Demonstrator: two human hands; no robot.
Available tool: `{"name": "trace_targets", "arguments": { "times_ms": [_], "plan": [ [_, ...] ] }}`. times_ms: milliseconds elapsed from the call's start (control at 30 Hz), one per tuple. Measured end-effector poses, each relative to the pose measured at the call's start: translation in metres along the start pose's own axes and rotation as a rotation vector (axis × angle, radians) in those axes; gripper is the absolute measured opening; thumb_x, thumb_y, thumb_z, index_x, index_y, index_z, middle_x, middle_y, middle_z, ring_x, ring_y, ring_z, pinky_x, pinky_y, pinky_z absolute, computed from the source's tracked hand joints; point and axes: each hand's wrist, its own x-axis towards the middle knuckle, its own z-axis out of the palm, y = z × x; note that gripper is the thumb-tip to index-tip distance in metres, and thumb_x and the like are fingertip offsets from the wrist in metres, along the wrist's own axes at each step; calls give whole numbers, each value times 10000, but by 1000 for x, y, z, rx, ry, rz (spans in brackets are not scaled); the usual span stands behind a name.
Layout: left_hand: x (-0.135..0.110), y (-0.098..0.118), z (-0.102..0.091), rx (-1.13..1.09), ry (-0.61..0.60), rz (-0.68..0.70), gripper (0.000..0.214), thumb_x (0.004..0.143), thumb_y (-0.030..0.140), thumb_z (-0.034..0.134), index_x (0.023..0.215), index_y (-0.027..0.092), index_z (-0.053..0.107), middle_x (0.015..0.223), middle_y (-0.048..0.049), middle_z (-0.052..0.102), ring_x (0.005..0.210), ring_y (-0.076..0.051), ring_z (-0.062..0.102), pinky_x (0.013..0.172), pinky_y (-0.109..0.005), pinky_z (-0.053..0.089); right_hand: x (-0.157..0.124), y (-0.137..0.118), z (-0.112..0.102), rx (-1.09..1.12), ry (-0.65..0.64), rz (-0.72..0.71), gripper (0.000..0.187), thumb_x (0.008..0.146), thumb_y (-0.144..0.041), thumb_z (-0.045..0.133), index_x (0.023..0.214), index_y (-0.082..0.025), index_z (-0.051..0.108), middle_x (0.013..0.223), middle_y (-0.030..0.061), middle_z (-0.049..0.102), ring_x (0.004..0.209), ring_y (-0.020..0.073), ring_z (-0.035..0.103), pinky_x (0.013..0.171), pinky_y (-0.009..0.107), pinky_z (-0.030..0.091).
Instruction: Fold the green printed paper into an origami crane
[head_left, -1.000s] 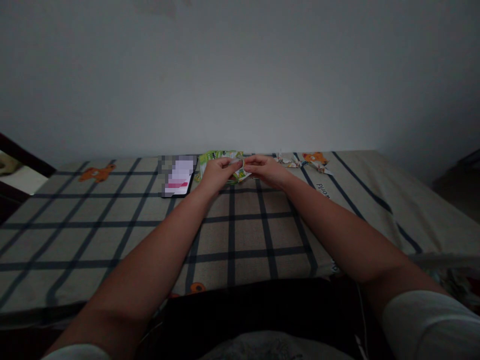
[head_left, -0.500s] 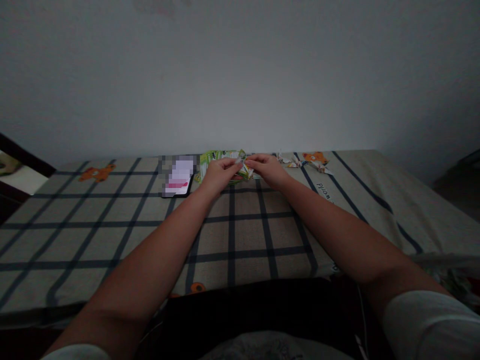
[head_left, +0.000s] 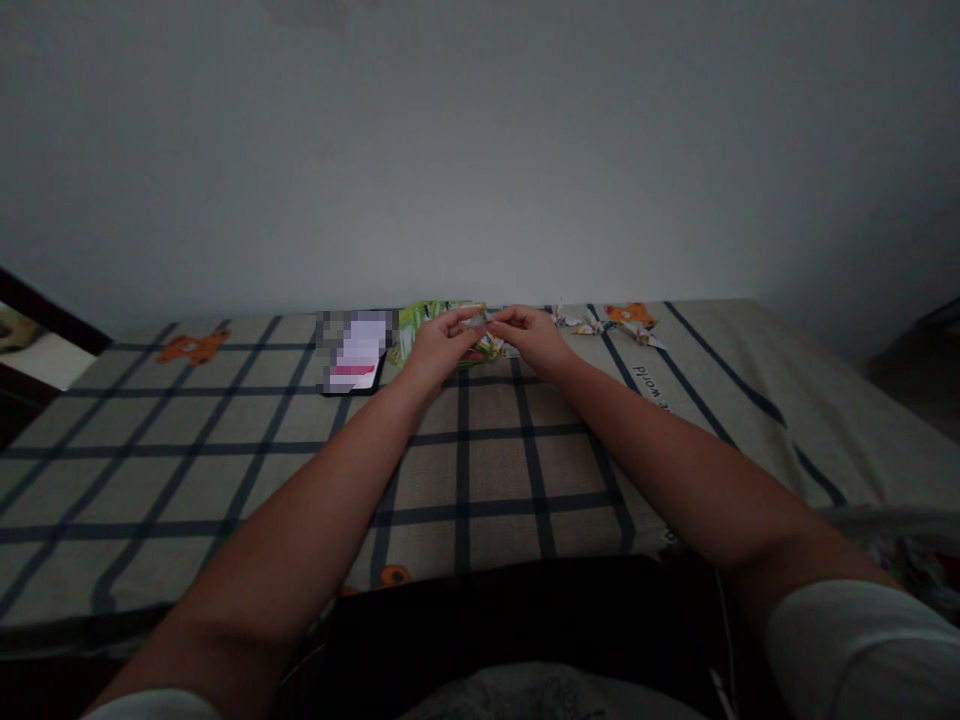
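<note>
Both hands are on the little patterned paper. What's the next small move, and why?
Probably pinch the fold tighter: the left hand and right hand meet fingertip to fingertip on the small folded paper, and finished-looking paper cranes lie on the checked sheet to the right.

A bed (head_left: 225,450) is covered by a beige sheet crossed with dark checks and dotted with orange bear prints. Near its far edge a phone (head_left: 356,358) is laid flat. Just beside it green printed paper sheets (head_left: 416,325) are spread, and farther right small folded paper figures (head_left: 600,326) are lined up.
</note>
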Motion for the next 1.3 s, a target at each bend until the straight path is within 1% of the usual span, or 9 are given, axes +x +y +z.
{"name": "trace_targets", "arguments": {
  "times_ms": [167,300,533,700,833,933,1067,1133,1300],
  "plan": [
    [1,0,0,-57,-34,-73,463,644,239,807,1088,176,692,891,-33,722,749,-140,669,675,-271,582,0,4,-3,-83,19,9,325,653,-455,783,770,-167,688,781,28,699,736,147,601,703,285,473],
    [2,0,0,-56,-45,-111,357,635,208,778,981,166,704,895,-35,723,739,-137,667,634,-239,564,2,10,-4,-99,-26,3,325,655,-460,784,776,-173,690,795,23,695,751,148,605,735,295,484],
    [0,5,-1,-20,-64,-157,284,637,176,725,919,151,701,867,-35,720,732,-132,665,621,-218,545,2,4,-7,-200,-48,-158,311,686,-471,780,817,-195,726,905,51,710,873,178,621,851,333,475],
    [0,4,0,-8,-114,-157,312,636,167,697,947,152,697,883,-35,722,731,-133,664,633,-222,536,1,4,-9,-174,-83,-57,305,700,-457,763,810,-175,731,819,24,700,765,145,594,764,297,452],
    [1,2,-1,56,-138,-121,312,656,205,684,963,157,696,890,-32,716,742,-145,657,622,-233,524,2,6,-9,-140,-85,12,311,673,-447,778,798,-168,721,769,8,684,698,125,560,685,269,426],
    [2,0,-3,213,-98,-57,266,714,290,672,944,163,709,864,-36,700,758,-171,645,662,-286,534,3,6,-9,-120,-78,35,309,659,-444,778,780,-167,716,736,4,677,677,122,556,673,267,432],
    [4,-1,-5,446,102,253,234,703,360,750,853,181,738,974,-61,678,951,-202,622,891,-336,502,3,5,-7,-110,-56,35,282,642,-418,773,754,-166,711,728,8,689,671,124,577,673,264,453],
    [3,0,-4,449,125,348,212,707,369,766,823,192,746,999,-64,679,1001,-201,613,947,-332,472,2,4,-6,-113,-64,28,261,646,-402,764,745,-166,712,730,12,699,672,128,588,672,264,462],
    [0,5,-5,339,64,286,169,720,374,769,756,209,756,882,-44,709,916,-199,633,894,-317,478,0,5,-5,-136,-97,17,262,666,-413,753,761,-170,733,756,23,718,707,141,609,688,275,478]
  ]
}}
